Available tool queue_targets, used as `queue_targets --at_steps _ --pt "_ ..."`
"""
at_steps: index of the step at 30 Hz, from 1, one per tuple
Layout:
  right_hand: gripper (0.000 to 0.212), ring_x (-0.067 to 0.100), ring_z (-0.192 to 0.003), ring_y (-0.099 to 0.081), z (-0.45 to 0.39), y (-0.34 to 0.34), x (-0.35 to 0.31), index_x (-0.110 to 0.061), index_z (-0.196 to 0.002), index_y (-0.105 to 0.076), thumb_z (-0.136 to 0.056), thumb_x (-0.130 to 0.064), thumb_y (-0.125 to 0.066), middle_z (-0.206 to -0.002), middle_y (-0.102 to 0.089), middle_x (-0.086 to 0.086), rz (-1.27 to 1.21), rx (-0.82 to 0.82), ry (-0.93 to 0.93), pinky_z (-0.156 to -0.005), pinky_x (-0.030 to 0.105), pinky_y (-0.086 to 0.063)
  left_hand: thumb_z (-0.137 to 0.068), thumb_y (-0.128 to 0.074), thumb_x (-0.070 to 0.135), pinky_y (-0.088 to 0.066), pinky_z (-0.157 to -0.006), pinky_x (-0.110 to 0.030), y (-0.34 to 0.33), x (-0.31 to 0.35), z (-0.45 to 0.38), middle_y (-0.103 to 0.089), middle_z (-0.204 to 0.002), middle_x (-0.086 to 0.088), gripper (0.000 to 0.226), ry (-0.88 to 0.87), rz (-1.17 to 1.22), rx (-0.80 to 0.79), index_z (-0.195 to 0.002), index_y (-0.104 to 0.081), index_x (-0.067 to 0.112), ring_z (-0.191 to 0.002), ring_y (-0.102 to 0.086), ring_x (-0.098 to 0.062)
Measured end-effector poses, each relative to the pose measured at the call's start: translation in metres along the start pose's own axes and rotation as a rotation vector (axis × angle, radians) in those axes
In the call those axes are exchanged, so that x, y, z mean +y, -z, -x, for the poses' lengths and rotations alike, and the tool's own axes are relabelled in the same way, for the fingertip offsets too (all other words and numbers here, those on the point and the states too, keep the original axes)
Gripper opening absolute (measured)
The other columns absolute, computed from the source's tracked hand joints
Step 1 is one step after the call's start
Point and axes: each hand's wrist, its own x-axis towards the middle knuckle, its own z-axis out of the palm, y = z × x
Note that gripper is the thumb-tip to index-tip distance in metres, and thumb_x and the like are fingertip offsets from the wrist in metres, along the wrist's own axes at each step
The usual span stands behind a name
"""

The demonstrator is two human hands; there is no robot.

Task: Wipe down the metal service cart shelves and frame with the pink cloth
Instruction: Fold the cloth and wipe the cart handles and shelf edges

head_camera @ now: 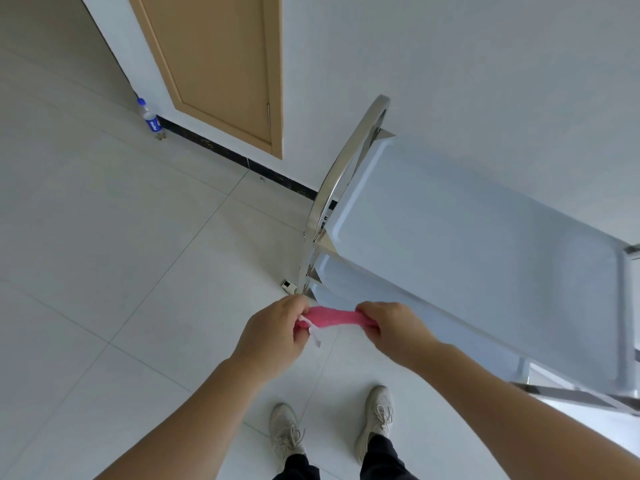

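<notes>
Pink cloth (332, 317) bunched between left hand (277, 332) and right hand (394, 329), both gripping its ends, just beside cart (485, 244), not touching it; wiping seemingly not started, shelves and frame all left.

Head cam, bright even daylight, no hard shadows; source not visible. Soft faint shade under shoes (375, 419) on floor tiles (104, 271). Mild glare streak along cart handle (341, 168); top shelf (485, 244) reads pale blue-white, low contrast. Wide-angle distortion strong: door (214, 64) and wall lines lean, forearms stretched at bottom edge. Overall slightly soft, compression smear on pink cloth (332, 317).
</notes>
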Motion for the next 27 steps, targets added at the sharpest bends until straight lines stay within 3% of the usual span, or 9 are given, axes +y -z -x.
queue_targets --at_steps 3,7,9,11,13,15,16,21,27 --pt "0.009 0.019 -0.058 -0.053 0.005 0.002 -0.007 -0.017 -0.087 -0.061 -0.087 -0.015 -0.053 -0.066 -0.061 0.000 -0.169 0.140 -0.111 -0.054 0.030 -0.039 -0.075 -0.060 0.014 -0.034 -0.057 -0.018 -0.004 0.000 0.002 -0.048 -0.080 0.014 0.017 0.011 0.048 -0.057 -0.081 -0.048 0.023 -0.069 -0.046 -0.008" --pt "0.018 0.015 -0.054 -0.053 0.003 -0.006 -0.040 -0.020 -0.073 -0.056 -0.083 -0.008 -0.046 -0.061 -0.062 0.000 -0.487 0.117 -0.121 -0.055 0.030 -0.046 -0.079 -0.065 0.028 -0.047 -0.064 -0.012 -0.013 0.011 -0.001 -0.061 -0.089 0.014 0.032 0.135 0.434 -0.164 -0.100 -0.042 0.034 -0.083 -0.060 0.002" --pt "0.019 0.016 -0.062 -0.054 0.002 -0.015 -0.046 -0.023 -0.085 -0.056 -0.085 -0.006 -0.045 -0.069 -0.061 -0.002 -0.571 0.040 -0.119 -0.063 0.031 -0.049 -0.077 -0.062 0.035 -0.048 -0.063 -0.012 -0.015 0.013 -0.005 -0.063 -0.089 0.015 0.035 0.181 0.604 -0.140 -0.104 -0.040 0.037 -0.085 -0.061 0.003" --pt "0.035 0.009 -0.069 -0.051 0.002 -0.023 -0.044 -0.027 -0.112 -0.054 -0.086 -0.005 -0.046 -0.078 -0.059 -0.009 -0.573 -0.047 -0.096 -0.069 0.022 -0.046 -0.077 -0.060 0.036 -0.051 -0.063 -0.017 -0.018 0.010 -0.011 -0.064 -0.088 0.017 0.035 0.237 0.733 -0.092 -0.106 -0.042 0.039 -0.081 -0.063 0.000" --pt "0.063 0.001 -0.091 -0.056 0.000 -0.030 -0.038 -0.028 -0.137 -0.040 -0.081 0.001 -0.046 -0.101 -0.061 -0.014 -0.588 -0.134 -0.102 -0.084 0.013 -0.043 -0.080 -0.059 0.034 -0.049 -0.063 -0.013 -0.022 0.003 -0.018 -0.065 -0.083 0.018 0.026 0.257 0.736 -0.066 -0.103 -0.048 0.038 -0.076 -0.062 0.001" --pt "0.080 0.004 -0.121 -0.049 -0.005 -0.036 -0.029 -0.029 -0.144 -0.027 -0.075 0.006 -0.043 -0.132 -0.050 -0.013 -0.621 -0.177 -0.156 -0.103 0.019 -0.036 -0.085 -0.058 0.027 -0.044 -0.062 -0.007 -0.028 -0.003 -0.026 -0.064 -0.081 0.016 0.018 0.262 0.657 -0.046 -0.099 -0.052 0.036 -0.076 -0.060 0.005" --pt "0.082 0.008 -0.126 -0.047 -0.008 -0.038 -0.023 -0.031 -0.145 -0.025 -0.074 0.005 -0.042 -0.141 -0.043 -0.012 -0.608 -0.168 -0.177 -0.107 0.023 -0.034 -0.087 -0.056 0.024 -0.043 -0.062 -0.007 -0.032 -0.007 -0.031 -0.063 -0.084 0.016 0.019 0.277 0.620 -0.029 -0.102 -0.052 0.035 -0.078 -0.059 0.004" --pt "0.072 0.009 -0.133 -0.039 -0.009 -0.042 0.009 -0.034 -0.144 -0.027 -0.081 -0.002 -0.041 -0.147 -0.037 -0.008 -0.498 -0.056 -0.299 -0.107 0.024 -0.032 -0.093 -0.046 0.015 -0.046 -0.078 -0.028 -0.056 -0.017 -0.071 -0.063 -0.110 -0.008 0.034 0.411 0.496 0.201 -0.127 -0.044 0.014 -0.098 -0.060 -0.024" --pt "0.060 0.004 -0.115 -0.054 0.019 -0.039 0.046 -0.046 -0.135 -0.037 -0.086 -0.012 -0.045 -0.131 -0.049 -0.021 -0.403 -0.024 -0.297 -0.087 0.010 -0.036 -0.093 -0.049 0.011 -0.048 -0.085 -0.033 -0.081 -0.013 -0.133 -0.058 -0.118 -0.017 0.036 0.769 0.763 0.447 -0.127 -0.037 0.006 -0.103 -0.060 -0.032"
